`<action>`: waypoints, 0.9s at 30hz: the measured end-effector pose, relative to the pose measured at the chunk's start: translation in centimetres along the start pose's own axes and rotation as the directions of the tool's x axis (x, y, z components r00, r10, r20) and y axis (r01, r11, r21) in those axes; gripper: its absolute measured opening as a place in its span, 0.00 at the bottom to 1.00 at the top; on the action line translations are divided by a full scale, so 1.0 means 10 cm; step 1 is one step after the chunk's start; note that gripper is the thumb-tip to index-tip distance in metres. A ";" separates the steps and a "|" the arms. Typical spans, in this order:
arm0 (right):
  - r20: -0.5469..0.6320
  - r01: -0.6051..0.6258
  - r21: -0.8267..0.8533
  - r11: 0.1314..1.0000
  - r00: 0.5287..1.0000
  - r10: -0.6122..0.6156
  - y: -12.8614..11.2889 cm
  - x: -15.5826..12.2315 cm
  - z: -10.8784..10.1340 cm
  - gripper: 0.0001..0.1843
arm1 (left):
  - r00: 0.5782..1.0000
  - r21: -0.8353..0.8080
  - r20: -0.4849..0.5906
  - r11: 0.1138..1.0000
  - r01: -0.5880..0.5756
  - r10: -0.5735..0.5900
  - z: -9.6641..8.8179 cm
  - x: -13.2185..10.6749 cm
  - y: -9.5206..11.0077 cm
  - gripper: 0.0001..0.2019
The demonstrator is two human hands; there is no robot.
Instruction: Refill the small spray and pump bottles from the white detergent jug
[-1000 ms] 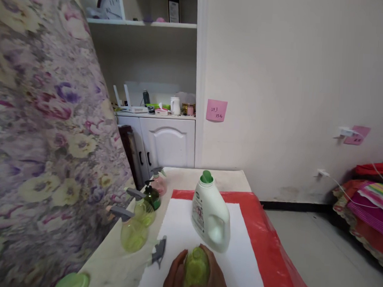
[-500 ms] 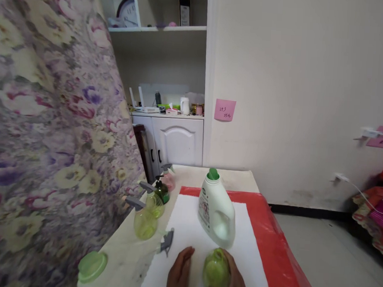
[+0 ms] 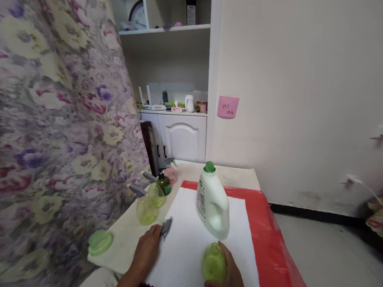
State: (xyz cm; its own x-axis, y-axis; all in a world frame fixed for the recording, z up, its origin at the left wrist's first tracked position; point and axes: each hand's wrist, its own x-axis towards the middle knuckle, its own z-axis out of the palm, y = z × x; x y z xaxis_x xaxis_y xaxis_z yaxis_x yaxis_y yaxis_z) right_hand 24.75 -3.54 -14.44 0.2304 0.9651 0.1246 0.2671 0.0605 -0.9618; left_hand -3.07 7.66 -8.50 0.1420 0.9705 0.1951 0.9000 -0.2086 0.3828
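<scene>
My right hand is wrapped round the right side of a translucent green spray bottle with no head on it, over the white sheet. At the sheet's left edge, my left hand has its fingers closed at the near end of a grey trigger spray head; the end under the fingers is hidden. Beyond the green bottle stands a large pale green detergent jug with a darker green spout.
Along the table's left side stand a yellow-green spray bottle, another behind it, a dark green bottle and a pink spray bottle. A light green lid lies near the left edge. Red sheeting lies under the white sheet.
My left hand has moved left from beside the green bottle to the spray head. My right hand still holds the bottle. The view has shifted slightly.
</scene>
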 end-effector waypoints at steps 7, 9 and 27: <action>0.022 -0.020 -0.003 1.000 1.000 0.020 -0.01 -0.01 -0.01 0.54 | 0.998 -0.023 -0.005 0.997 -0.067 0.067 -0.16 0.09 0.13 0.16; 0.016 -0.010 -0.014 1.000 1.000 0.010 0.00 0.00 -0.01 0.54 | 0.996 -0.068 -0.036 0.994 -0.083 0.080 -0.26 0.09 0.18 0.16; 0.057 0.060 0.026 0.998 0.996 -0.061 -0.02 -0.03 -0.02 0.51 | 0.988 -0.999 -0.039 -0.021 -0.042 -0.149 -0.80 -0.42 1.77 0.21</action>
State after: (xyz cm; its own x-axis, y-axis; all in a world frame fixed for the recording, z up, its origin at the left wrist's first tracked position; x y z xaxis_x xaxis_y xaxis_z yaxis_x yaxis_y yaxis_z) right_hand 24.81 -3.88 -14.19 0.1597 0.9725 0.1694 0.2558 0.1250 -0.9586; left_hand 8.95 -1.08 4.66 -0.0100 0.9853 0.1704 -0.4370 -0.1576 0.8856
